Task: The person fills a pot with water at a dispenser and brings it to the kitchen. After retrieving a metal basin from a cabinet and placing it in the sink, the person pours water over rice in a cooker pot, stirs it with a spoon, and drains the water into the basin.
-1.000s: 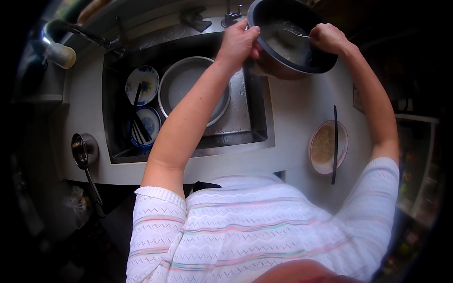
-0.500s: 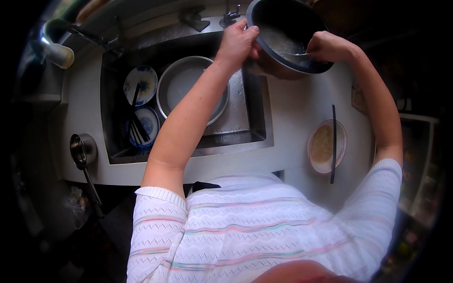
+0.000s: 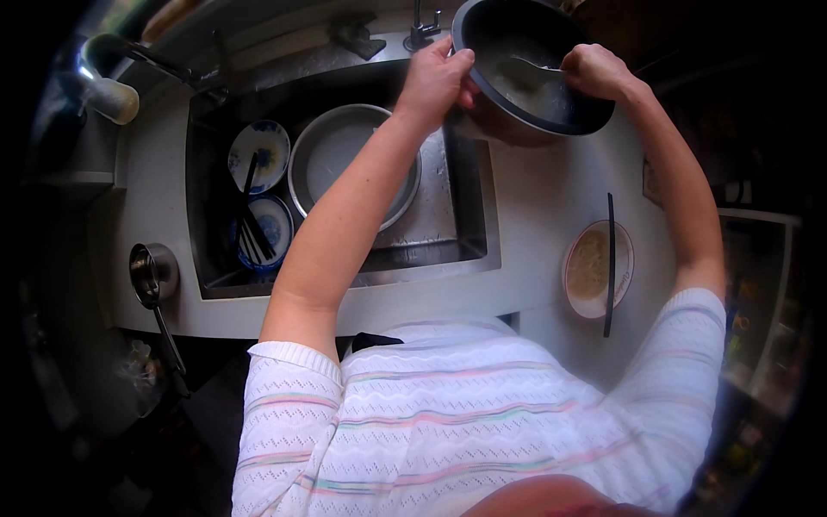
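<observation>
A deep dark pot (image 3: 517, 123) is held tilted above the counter at the right edge of the sink. My left hand (image 3: 437, 84) grips its left rim, thumb at the edge and fingers beneath. Closed round the handle of a metal spoon (image 3: 536, 65), my right hand (image 3: 599, 71) is at the pot's right side. The spoon's head rests in pale, cloudy contents, which I cannot make out clearly. Below on the counter stands a pink-rimmed bowl (image 3: 588, 269) of pale food, with dark chopsticks (image 3: 611, 263) lying across it.
In the sink (image 3: 431, 269) are a round metal basin (image 3: 332, 159), two blue-patterned dishes (image 3: 259, 155) and several dark chopsticks (image 3: 251, 237). A small metal pot with a ladle (image 3: 155, 274) stands left of the sink. Behind are a faucet (image 3: 164, 65) and a small tap (image 3: 420, 33).
My right hand and the spoon moved down toward the near side of the pot, then back up. My left hand has kept its hold on the rim.
</observation>
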Demonstrator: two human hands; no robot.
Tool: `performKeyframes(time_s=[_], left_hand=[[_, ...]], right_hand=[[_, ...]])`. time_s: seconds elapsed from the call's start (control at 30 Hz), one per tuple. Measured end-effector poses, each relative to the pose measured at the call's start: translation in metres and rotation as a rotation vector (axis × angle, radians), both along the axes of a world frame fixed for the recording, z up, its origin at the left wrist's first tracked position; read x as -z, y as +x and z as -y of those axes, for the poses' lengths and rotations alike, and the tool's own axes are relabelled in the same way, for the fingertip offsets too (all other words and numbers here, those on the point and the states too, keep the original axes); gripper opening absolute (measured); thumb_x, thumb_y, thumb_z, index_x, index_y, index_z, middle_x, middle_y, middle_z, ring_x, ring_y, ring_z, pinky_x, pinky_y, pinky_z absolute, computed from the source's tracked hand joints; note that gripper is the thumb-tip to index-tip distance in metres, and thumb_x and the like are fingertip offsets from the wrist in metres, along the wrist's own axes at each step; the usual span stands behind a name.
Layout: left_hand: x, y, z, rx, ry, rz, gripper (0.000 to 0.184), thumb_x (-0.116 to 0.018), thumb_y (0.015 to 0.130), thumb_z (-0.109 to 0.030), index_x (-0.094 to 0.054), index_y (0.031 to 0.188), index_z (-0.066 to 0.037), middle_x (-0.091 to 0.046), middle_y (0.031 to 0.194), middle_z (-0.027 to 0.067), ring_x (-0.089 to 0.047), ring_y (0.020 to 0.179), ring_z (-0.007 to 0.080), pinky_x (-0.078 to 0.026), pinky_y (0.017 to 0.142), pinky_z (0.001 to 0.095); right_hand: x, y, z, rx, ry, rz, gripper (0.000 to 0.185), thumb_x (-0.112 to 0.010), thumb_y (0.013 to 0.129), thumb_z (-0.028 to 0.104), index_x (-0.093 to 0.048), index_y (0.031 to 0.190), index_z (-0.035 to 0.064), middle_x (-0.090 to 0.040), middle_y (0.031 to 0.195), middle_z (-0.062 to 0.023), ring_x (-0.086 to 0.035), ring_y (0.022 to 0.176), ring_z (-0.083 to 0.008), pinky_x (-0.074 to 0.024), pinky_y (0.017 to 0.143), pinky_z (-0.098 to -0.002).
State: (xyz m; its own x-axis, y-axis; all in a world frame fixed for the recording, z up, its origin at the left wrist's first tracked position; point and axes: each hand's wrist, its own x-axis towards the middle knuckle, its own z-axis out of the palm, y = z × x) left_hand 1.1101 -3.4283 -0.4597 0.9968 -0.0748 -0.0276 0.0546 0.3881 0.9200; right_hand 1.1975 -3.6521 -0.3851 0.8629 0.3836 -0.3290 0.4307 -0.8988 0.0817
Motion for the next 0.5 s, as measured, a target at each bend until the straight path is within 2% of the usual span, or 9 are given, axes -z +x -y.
performKeyframes(time_s=[0.13, 0.23, 0.37, 0.5], left_hand=[[0.002, 0.000, -0.001, -0.005, 0.011, 0.010, 0.016, -0.051, 0.089, -0.015, -0.055, 0.100, -0.005, -0.058, 0.062, 0.0029, -0.050, 0.040, 0.0074, -0.047, 0.042, 0.0208], [0.000, 0.001, 0.001, -0.010, 0.019, 0.004, 0.017, -0.050, 0.089, -0.015, -0.055, 0.100, -0.004, -0.058, 0.062, 0.0029, -0.050, 0.040, 0.0075, -0.046, 0.042, 0.0208], [-0.001, -0.001, 0.000, -0.015, 0.027, -0.001, 0.017, -0.050, 0.089, -0.015, -0.055, 0.101, -0.004, -0.058, 0.061, 0.0032, -0.050, 0.040, 0.0074, -0.046, 0.042, 0.0208], [-0.001, -0.001, 0.000, -0.008, 0.010, 0.008, 0.017, -0.050, 0.089, -0.015, -0.055, 0.100, -0.004, -0.059, 0.061, 0.0033, -0.050, 0.040, 0.0074, -0.047, 0.042, 0.0207]], right_hand=[[-0.006, 0.011, 0.010, 0.091, 0.174, 0.023, 0.021, -0.057, 0.074, 0.015, -0.067, 0.092, 0.0104, -0.065, 0.089, -0.0094, -0.061, 0.087, -0.0262, -0.0488, 0.076, -0.0354], [0.004, 0.005, 0.004, 0.023, 0.061, 0.159, 0.022, -0.057, 0.074, 0.015, -0.067, 0.093, 0.0107, -0.065, 0.088, -0.0093, -0.061, 0.086, -0.0270, -0.0491, 0.076, -0.0355], [0.014, -0.007, -0.003, -0.110, 0.225, -0.094, 0.026, -0.056, 0.073, 0.012, -0.066, 0.097, 0.0051, -0.065, 0.089, -0.0142, -0.062, 0.085, -0.0263, -0.0489, 0.077, -0.0335], [0.002, -0.024, -0.008, -0.053, 0.281, -0.300, 0.027, -0.057, 0.073, 0.010, -0.064, 0.097, -0.0004, -0.065, 0.084, -0.0159, -0.063, 0.079, -0.0229, -0.0494, 0.074, -0.0312]])
